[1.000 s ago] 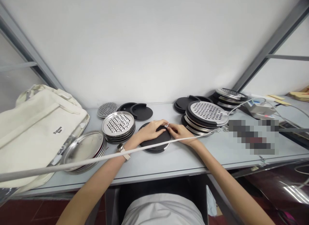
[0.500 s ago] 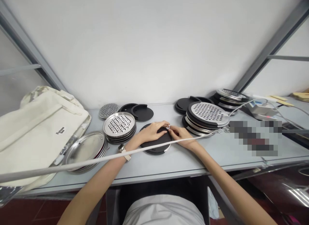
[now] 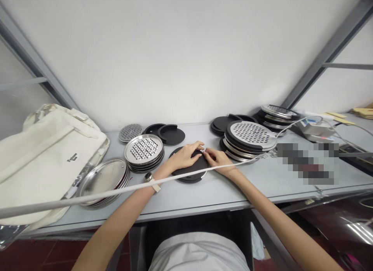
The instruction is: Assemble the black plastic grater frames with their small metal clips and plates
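A round black disc (image 3: 189,171) with a metal rim lies on the grey table (image 3: 210,193) in front of me. My left hand (image 3: 184,157) rests on top of it, fingers curled over its far edge. My right hand (image 3: 218,158) is at the disc's right edge, fingertips pinched against the left hand's fingertips. What the fingers pinch is too small to make out. A white cable (image 3: 96,193) crosses over my left wrist and the disc.
Left of the disc stand a stack of perforated steel grater discs (image 3: 143,150) and a stack of plain steel lids (image 3: 102,179). A cream bag (image 3: 43,154) lies at far left. Black discs (image 3: 170,133) and another grater stack (image 3: 249,137) sit behind and to the right.
The small white bit seen between the fingertips earlier no longer shows. Both hands stay on the black disc, shifted only slightly.
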Demonstrator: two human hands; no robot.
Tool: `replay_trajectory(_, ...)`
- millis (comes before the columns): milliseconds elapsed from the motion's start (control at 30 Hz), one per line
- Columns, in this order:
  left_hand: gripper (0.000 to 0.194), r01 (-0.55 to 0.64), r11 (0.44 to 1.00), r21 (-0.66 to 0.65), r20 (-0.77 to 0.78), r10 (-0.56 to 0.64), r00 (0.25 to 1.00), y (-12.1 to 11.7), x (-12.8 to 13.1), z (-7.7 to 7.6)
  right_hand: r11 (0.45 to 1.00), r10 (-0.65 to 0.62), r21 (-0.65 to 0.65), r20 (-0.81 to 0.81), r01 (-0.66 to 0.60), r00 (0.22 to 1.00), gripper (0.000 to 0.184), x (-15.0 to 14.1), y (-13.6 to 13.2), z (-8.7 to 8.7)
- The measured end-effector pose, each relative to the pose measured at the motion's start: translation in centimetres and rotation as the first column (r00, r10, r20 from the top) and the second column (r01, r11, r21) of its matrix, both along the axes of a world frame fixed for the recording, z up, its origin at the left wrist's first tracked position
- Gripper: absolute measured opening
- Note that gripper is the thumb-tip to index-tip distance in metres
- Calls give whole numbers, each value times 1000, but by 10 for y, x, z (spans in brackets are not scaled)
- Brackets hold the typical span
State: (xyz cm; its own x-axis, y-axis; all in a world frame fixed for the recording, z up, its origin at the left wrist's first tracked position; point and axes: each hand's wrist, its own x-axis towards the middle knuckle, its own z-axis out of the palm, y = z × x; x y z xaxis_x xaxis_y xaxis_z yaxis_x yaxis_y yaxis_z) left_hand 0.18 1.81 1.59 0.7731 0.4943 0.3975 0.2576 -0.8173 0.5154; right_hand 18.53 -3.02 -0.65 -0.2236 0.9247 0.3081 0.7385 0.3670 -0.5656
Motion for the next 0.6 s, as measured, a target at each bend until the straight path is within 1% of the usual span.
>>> replay_trajectory(400, 42, -8, 999, -32, -7, 8, 1000, -2, -1, 0, 1000, -23, -2, -11, 23, 1000, 30, 0, 0, 0)
replay_trajectory(600, 40, 8, 1000, -21, -20, -9, 1000, -1, 0, 2, 1000, 15, -18, 25, -14, 1000, 29, 2, 1, -2)
